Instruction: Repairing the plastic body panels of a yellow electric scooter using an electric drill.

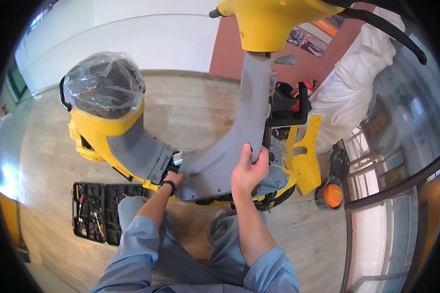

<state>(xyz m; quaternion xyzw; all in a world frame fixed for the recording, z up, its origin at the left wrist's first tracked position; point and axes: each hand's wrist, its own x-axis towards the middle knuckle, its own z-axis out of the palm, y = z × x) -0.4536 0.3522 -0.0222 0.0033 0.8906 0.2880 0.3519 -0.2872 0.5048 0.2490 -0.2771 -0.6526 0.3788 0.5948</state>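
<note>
The yellow-and-grey scooter [107, 128] stands in front of both my hands. Well beyond my right hand [252, 170], up and to the right, is something draped in a white sheet [354, 80]. The scooter's long grey panel [212, 158] spans the space between my hands; my right hand is clamped over its edge, thumb on the face, and the panel stands in the way of my view of the other fingertips. My left hand [174, 178] reaches into the gap at the panel's left end; I cannot tell whether it grips anything. Beyond it, up and left, sits the plastic-wrapped seat [105, 87]. An open tool case [107, 207] lies on the floor [298, 239] below and left of it. Right of my right hand are a yellow panel [308, 173], then an orange-filled container [333, 196]. A small silvery part [179, 157] sits just above my left hand.
</note>
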